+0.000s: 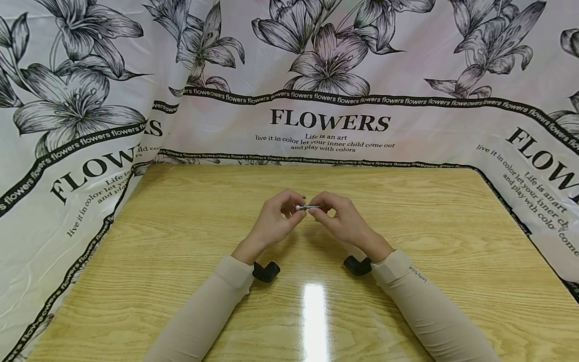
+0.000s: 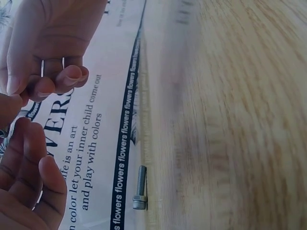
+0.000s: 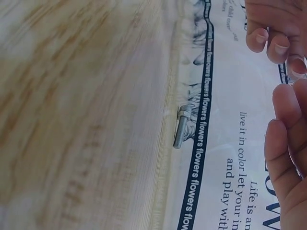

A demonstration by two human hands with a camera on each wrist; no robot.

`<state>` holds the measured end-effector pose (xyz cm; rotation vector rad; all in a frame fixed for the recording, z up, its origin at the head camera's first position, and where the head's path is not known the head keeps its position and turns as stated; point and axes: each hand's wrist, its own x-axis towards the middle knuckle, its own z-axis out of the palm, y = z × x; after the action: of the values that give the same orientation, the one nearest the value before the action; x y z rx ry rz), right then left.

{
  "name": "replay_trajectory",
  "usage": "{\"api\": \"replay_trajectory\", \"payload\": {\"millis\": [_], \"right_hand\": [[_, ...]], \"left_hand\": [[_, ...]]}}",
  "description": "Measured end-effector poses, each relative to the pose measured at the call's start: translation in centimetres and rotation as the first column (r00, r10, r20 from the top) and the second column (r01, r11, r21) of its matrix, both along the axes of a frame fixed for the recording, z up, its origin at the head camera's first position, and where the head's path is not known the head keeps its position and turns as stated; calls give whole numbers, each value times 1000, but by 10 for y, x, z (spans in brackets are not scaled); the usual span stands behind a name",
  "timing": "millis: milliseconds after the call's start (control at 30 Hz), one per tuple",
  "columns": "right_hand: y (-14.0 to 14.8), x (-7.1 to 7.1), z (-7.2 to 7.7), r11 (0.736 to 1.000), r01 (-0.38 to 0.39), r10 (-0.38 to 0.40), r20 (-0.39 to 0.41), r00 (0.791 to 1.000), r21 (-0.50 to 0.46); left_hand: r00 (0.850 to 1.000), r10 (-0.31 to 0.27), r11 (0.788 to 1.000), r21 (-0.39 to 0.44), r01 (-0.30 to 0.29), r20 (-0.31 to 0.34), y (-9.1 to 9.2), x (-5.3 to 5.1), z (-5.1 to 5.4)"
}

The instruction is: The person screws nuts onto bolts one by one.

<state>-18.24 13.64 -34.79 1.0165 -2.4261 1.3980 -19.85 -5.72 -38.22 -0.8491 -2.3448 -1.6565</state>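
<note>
Both hands meet above the middle of the table in the head view. A small silver bolt (image 1: 309, 206) lies level between them. My left hand (image 1: 277, 217) pinches it at its thicker end, on the left. The thin shank end is between the thumb and forefinger of my right hand (image 1: 340, 217). Another bolt (image 2: 139, 189), with a nut close to its head, lies on the table beyond the hands; the right wrist view also shows that second bolt (image 3: 182, 127). Fingers cover most of the held bolt in both wrist views.
The wood-grain table (image 1: 203, 226) ends at a white curtain (image 1: 217, 123) with flower prints and lettering, which hangs behind and along both sides. Dark wrist-worn pieces (image 1: 266, 272) stick out inward from the sleeves. A bright light reflection shows near the front.
</note>
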Motion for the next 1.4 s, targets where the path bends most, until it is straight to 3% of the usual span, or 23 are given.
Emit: {"api": "replay_trajectory", "payload": {"millis": [533,700,1033,1400], "right_hand": [[0,-1,-1,1000,-4,4,-35,999,1],[0,0,-1,1000,16,-16,-12,1000,12],[-1,0,0,1000,7,-7,-5,1000,8],[0,0,-1,1000,10,-10,7,1000,16]], "left_hand": [[998,26,996,-88,-21,53,-2,1,-1],[999,18,996,-86,-14,51,-1,0,-1],[1000,12,999,-37,-13,-16,0,-2,-1],[999,4,996,-84,-1,37,-1,-1,-1]]}}
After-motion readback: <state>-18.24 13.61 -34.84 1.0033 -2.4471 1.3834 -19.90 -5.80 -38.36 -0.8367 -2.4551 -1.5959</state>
